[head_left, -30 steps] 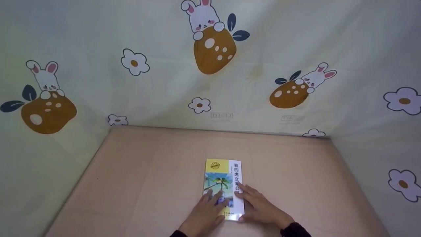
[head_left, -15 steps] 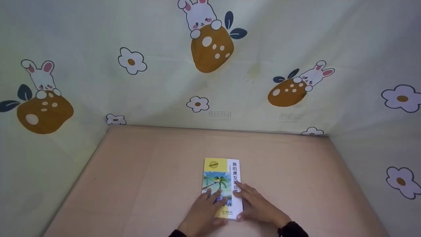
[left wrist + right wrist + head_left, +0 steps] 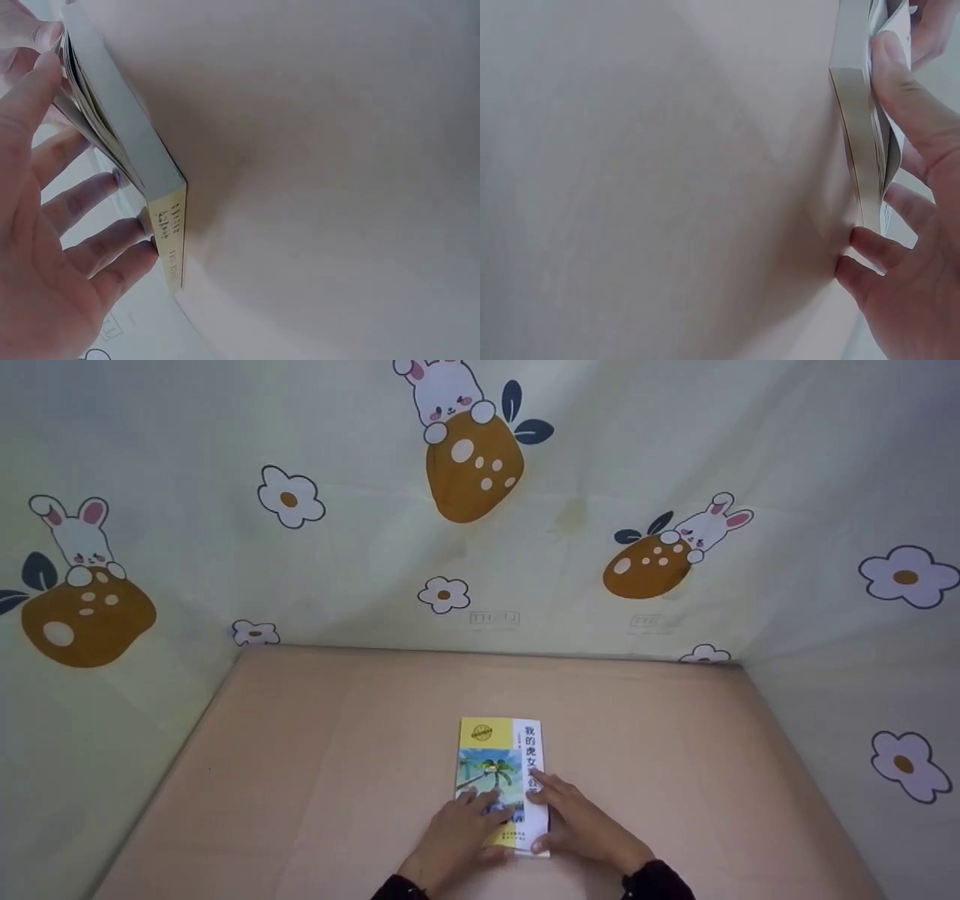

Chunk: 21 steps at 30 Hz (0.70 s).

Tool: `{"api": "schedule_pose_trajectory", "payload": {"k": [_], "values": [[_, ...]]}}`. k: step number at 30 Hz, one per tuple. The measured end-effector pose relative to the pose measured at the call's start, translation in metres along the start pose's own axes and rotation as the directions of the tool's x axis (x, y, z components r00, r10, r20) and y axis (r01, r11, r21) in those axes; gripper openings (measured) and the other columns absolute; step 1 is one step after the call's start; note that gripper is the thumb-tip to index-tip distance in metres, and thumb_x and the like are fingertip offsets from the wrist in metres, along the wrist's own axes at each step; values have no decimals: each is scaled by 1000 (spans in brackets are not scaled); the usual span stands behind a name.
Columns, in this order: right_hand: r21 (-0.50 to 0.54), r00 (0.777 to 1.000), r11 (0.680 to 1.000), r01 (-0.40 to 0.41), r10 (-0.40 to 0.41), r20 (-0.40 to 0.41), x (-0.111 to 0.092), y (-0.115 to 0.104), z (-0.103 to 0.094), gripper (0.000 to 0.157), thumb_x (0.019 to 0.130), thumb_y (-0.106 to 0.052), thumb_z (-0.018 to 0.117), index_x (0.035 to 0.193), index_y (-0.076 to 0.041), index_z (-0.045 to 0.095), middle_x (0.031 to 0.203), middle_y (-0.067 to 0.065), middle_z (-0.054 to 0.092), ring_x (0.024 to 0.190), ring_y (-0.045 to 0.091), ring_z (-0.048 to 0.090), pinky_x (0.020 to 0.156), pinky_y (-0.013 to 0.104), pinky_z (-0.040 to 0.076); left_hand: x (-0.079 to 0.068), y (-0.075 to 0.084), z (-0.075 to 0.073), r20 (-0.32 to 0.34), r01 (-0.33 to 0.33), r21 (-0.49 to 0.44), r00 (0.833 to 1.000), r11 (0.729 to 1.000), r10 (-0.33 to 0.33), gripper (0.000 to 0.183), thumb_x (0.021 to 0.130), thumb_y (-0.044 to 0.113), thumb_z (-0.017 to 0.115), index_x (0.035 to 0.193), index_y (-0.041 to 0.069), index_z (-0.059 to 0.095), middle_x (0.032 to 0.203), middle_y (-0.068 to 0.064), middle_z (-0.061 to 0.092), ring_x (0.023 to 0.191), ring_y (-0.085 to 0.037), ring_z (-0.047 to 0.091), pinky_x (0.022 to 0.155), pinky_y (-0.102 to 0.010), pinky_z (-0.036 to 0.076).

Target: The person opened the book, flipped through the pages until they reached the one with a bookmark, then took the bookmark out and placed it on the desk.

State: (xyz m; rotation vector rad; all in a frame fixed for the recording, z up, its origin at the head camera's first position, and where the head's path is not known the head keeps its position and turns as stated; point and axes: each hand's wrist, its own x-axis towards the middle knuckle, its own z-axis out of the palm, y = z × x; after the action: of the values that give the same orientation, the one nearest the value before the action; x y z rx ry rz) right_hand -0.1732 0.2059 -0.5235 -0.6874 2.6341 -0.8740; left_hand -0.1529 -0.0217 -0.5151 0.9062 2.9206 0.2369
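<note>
A paperback book (image 3: 495, 733) with a yellow-and-white cover and a palm-tree picture lies on the tabletop, its spine to the left. My left hand (image 3: 457, 832) rests spread fingers on the lower left of the cover, its thumb at the bottom edge. My right hand (image 3: 585, 821) pinches the lower right corner, fingers over the cover and thumb at the bottom edge. Seen from the left wrist, the front cover (image 3: 75, 116) stands slightly raised off the pages. In the right wrist view, the right thumb (image 3: 892, 56) sits at the gap beneath the bowed cover, while two fingertips touch the tabletop.
A pinkish-tan tabletop (image 3: 337, 735) surrounds the book. Pale cloth walls (image 3: 360, 547) printed with rabbits, brown fruit and flowers enclose it at the back and both sides.
The cover's bottom edge has lifted a little, with pages showing beneath it. Both hands stay at the book, thumbs shifting slightly at its bottom edge. The head view has shifted slightly.
</note>
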Motion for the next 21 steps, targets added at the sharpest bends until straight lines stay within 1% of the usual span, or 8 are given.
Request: {"api": "schedule_pose_trajectory", "payload": {"k": [3, 6, 9, 11, 13, 16, 19, 21], "values": [[5, 1000, 1000, -14, 14, 10, -1, 0, -1, 70, 76, -50, 65, 134, -13, 49, 154, 8, 24, 139, 38, 22, 109, 55, 25, 1, -2, 0, 7, -7, -3, 1000, 1000, 7, 57, 82, 61, 52, 131, 32, 53, 137, -2, 52, 123, -30, 50, 95, -47, 46], [0, 999, 1000, -28, 28, 20, 0, 0, -1, 69, 77, -52, 63, 134, -16, 49, 154, 6, 25, 140, 36, 23, 109, 54, 26, 2, -2, 0, 11, -18, 23, 1000, 1000, 17, 58, 82, 63, 47, 131, 33, 52, 136, -1, 52, 123, -28, 50, 95, -45, 47], [-13, 1000, 1000, -9, 9, 19, 1, 0, -2, 68, 77, -53, 62, 133, -15, 50, 153, 7, 26, 139, 35, 25, 108, 53, 27, 3, -3, -3, 13, -27, 54, 1000, 998, 27, 59, 83, 65, 42, 131, 33, 53, 135, 0, 53, 121, -26, 51, 96, -42, 47], [-13, 1000, 1000, 17, -17, 12, 1, 0, -3, 67, 78, -52, 61, 131, -13, 52, 153, 9, 28, 138, 36, 27, 108, 53, 28, 3, -3, -5, 14, -32, 57, 999, 998, 32, 57, 85, 64, 39, 131, 33, 53, 134, 0, 54, 121, -25, 51, 96, -41, 46], [-10, 999, 999, 47, -47, 3, 2, 1, -5, 65, 80, -52, 60, 129, -11, 53, 152, 11, 29, 137, 38, 28, 107, 54, 28, 3, -4, -7, 3, -36, 41, 999, 999, 36, 54, 88, 62, 38, 130, 32, 54, 134, 0, 54, 121, -25, 52, 97, -41, 46], [31, 998, 998, 62, -62, 3, 4, 2, -7, 60, 83, -50, 58, 128, -10, 54, 151, 12, 30, 136, 40, 28, 107, 57, 27, 2, -5, -9, -27, -36, -17, 999, 999, 36, 45, 93, 53, 39, 128, 30, 56, 133, -2, 55, 120, -27, 52, 96, -43, 46], [81, 997, 994, 70, -72, 17, 4, 5, -9, 57, 87, -47, 56, 129, -8, 53, 150, 14, 30, 136, 42, 28, 106, 61, 25, 1, -4, -8, -43, -19, -69, 999, 997, 16, 38, 96, 45, 42, 127, 30, 57, 133, -2, 55, 120, -28, 52, 97, -44, 46], [103, 998, 993, 57, -61, 34, 5, 6, -10, 59, 89, -46, 55, 134, -9, 49, 151, 15, 29, 136, 42, 27, 106, 62, 25, 1, -2, -7, -30, 5, -91, 1000, 996, -7, 37, 97, 43, 42, 127, 30, 57, 133, -2, 55, 122, -28, 51, 98, -45, 44]]}}
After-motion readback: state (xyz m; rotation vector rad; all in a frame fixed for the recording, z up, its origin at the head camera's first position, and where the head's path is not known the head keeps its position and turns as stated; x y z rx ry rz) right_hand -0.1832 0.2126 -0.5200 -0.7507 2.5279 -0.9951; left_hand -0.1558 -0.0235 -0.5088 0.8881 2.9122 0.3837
